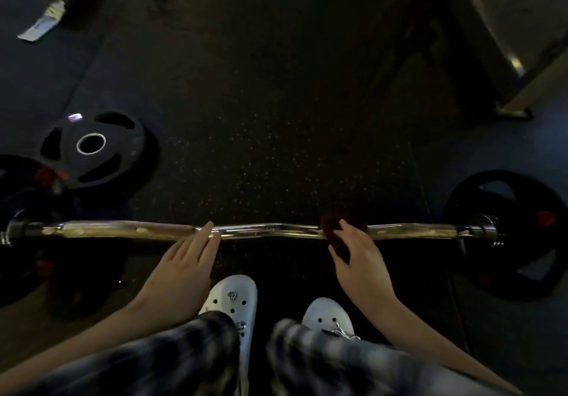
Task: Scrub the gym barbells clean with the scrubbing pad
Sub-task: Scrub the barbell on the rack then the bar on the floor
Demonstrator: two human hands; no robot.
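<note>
A chrome curl barbell [264,231] lies across the dark rubber floor, left to right, with a black weight plate [510,236] on its right end. My left hand [184,260] rests with straight fingers on the bar left of its middle. My right hand [359,257] presses a dark red scrubbing pad [333,226] onto the bar right of the middle, fingers bent over the pad. The pad wraps over the bar and hides that stretch of it.
A loose black weight plate [92,149] lies on the floor at the left, with more dark plates [24,180] beside it. My white clogs [236,297] stand just behind the bar. A white packet [43,20] lies far left; a machine base [491,57] stands far right.
</note>
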